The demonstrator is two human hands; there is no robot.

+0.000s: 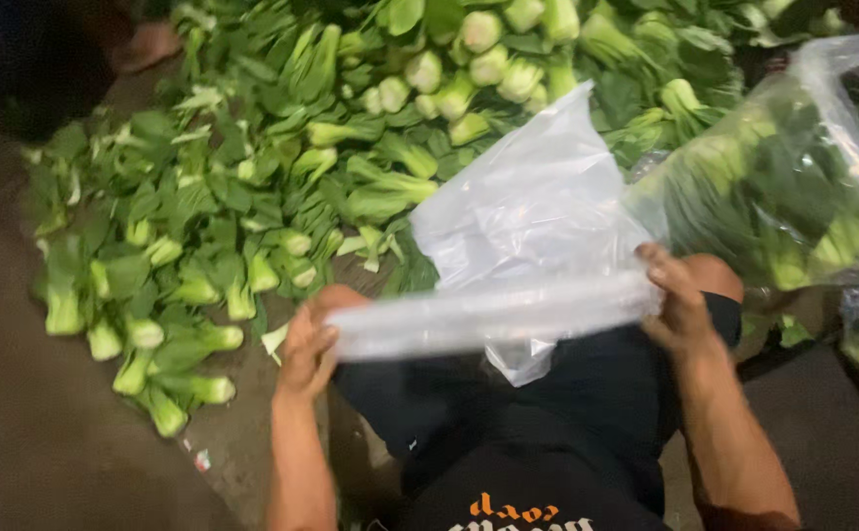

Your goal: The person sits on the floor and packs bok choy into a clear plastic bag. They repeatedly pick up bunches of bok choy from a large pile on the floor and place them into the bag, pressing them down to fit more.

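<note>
1. At the left and upper middle of the frame a heap of bok choy point(252, 197) lies spread on the ground point(26, 423), pale stems and dark green leaves mixed in every direction
2. Lower left of centre, the left hand point(309, 344) is closed on the left end of a clear plastic bag point(528, 246), fingers curled over the bag's rolled edge
3. The rolled edge point(478, 317) of the bag runs as a long band across the middle of the frame, nearly level, its right end a little higher; its long axis goes left to right between the two hands
4. The rest of the bag stands up behind that band, its peak pointing toward the upper right of centre; a small flap hangs below the band over the person's dark clothing point(547, 433)
5. Right of centre, the right hand point(680, 305) pinches the band's right end, fingers clamped on the plastic
6. At the right edge a filled clear bag point(793, 187) of bok choy lies tilted, just beside the right hand
</note>
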